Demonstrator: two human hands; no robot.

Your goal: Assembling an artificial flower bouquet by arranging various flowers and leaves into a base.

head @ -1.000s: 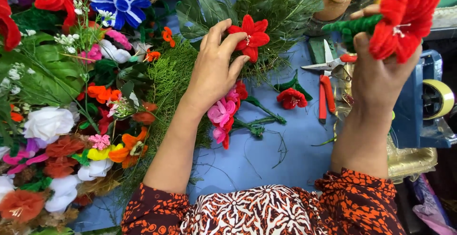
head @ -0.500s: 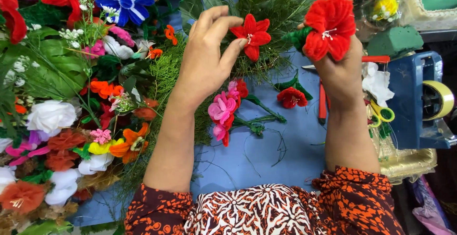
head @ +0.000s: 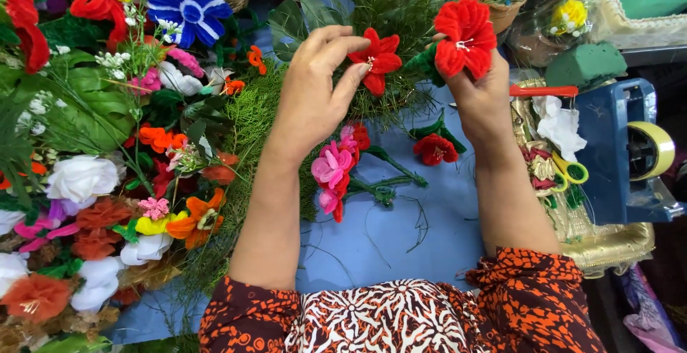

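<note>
1. Head view, the hands. The left hand (head: 315,103) has its fingers closed together on a flat red flower (head: 375,58) with pointed petals; thumb and forefinger pinch the petal edge. The flower sits in front of the fingertips, against a bunch of green fern (head: 390,2).
2. The right hand (head: 483,95) is clamped around the green stem of a ruffled red flower (head: 465,35), which stands just above the fist, tilted a little toward the left hand.
3. How far, in my judgement: the flat flower seems already placed in the greenery and is being adjusted, while the ruffled one is not yet put in. Below the left hand lie pink flowers (head: 333,170) with green stems, and below the right hand a small red rose (head: 433,149); these look unused.
4. The surface. All rests on a blue table cover (head: 386,253), with loose green threads on it near the wrists.
5. The room. Left of the left arm is a thick heap of finished flowers: a white rose (head: 79,178), an orange flower (head: 197,217), a blue and white flower (head: 186,6).
6. Right of the right hand stand a blue tape dispenser (head: 622,153), a green foam block (head: 587,63), yellow-handled scissors (head: 569,174) and a golden tray (head: 608,242).
</note>
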